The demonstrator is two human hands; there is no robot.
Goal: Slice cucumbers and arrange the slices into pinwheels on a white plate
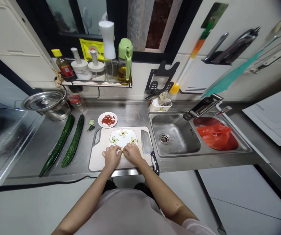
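A white plate [124,137] lies on a pale cutting board [98,160]. Thin cucumber slices [123,133] are set on it in fan-shaped clusters, some with a red piece at the tip. At the plate's near edge my left hand [112,156] has its thumb and fingers closed on a cucumber slice. Close beside it, my right hand [132,154] pinches at the same cluster; what its fingertips hold is too small to make out. A kitchen knife [146,143] rests on the board's right side. Behind the board stands a small white dish of red berries [108,120].
Two whole cucumbers [73,142] lie on the steel counter to the left, near cucumber offcuts [90,125]. A lidded pot [49,104] and a red-lidded jar [77,102] stand behind. Rightward is a sink [176,133] with a red bag [215,135]. Above, a rack [98,84] holds condiments.
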